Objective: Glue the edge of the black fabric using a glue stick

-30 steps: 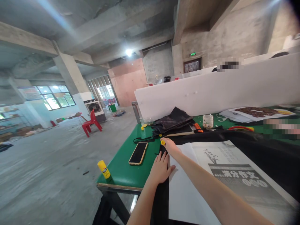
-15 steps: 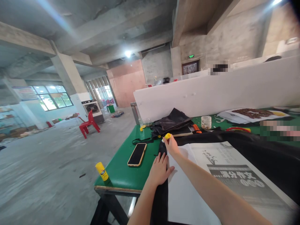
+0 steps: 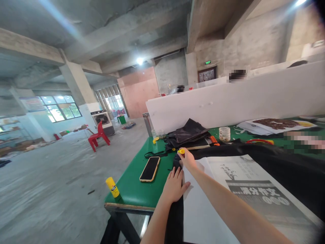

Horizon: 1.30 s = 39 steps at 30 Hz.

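Note:
A yellow glue stick [image 3: 181,151] is gripped in my right hand [image 3: 189,160], its lower end close to the black material [image 3: 177,162] at the edge of the white paper. Just nearer to me, my left hand [image 3: 174,186] lies flat with its fingers spread, pressing on the black strip and the paper's edge. The white sheet [image 3: 200,206] and a printed page [image 3: 250,179] rest on the black material, partly covered by my right forearm. Whether the glue touches the strip is hidden by my fingers.
A phone [image 3: 150,169] lies on the green table [image 3: 129,186], and a second glue stick [image 3: 112,187] stands at its left corner. Behind are folded black pieces [image 3: 190,132], an orange cutter [image 3: 214,140], a jar [image 3: 224,134] and a white partition [image 3: 228,98]. A person's blurred hand shows at right.
My right hand has moved slightly down and toward me with the glue stick, which now sits lower. The left hand keeps its place on the strip. The whole view has shifted slightly.

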{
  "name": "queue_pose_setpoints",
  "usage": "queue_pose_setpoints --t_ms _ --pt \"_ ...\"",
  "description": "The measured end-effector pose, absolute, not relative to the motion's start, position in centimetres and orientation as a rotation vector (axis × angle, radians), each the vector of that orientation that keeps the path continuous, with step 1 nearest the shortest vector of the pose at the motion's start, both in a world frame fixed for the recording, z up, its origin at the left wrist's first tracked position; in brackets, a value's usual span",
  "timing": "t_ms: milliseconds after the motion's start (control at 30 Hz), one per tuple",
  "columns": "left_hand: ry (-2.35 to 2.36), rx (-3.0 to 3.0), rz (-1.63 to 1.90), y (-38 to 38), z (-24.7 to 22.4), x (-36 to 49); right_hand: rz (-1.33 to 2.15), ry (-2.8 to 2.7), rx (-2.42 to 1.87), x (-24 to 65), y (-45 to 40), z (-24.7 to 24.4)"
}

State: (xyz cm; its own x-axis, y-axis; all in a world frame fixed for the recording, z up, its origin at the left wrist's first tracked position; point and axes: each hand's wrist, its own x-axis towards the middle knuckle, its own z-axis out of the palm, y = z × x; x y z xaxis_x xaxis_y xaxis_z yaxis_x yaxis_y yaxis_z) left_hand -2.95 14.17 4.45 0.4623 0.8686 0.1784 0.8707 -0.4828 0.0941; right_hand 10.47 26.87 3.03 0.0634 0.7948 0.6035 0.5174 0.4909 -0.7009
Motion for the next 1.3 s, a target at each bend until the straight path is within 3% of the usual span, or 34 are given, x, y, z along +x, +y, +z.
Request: queue_pose_setpoints --t_ms 233,567,867,1100,1300 --pt "-1.58 -2.677 -0.306 14.2 4.4 -3.0 0.317 -1.328 -1.225 10.7 26.5 3.7" --pt "-1.597 -2.676 -0.296 14.1 4.7 -2.9 0.321 -1.776 -1.222 9.0 27.2 2.9" --pt "-1.622 -2.673 -0.257 13.9 4.9 -2.7 0.273 -1.79 -1.158 9.8 27.4 2.6" --pt "-1.584 -2.674 -0.248 14.1 4.9 -2.7 0.247 -1.488 -1.204 10.7 26.4 3.5" --pt "-1.594 -2.684 -0.266 13.9 5.1 -2.7 0.29 -1.713 -1.114 9.5 26.0 3.2"
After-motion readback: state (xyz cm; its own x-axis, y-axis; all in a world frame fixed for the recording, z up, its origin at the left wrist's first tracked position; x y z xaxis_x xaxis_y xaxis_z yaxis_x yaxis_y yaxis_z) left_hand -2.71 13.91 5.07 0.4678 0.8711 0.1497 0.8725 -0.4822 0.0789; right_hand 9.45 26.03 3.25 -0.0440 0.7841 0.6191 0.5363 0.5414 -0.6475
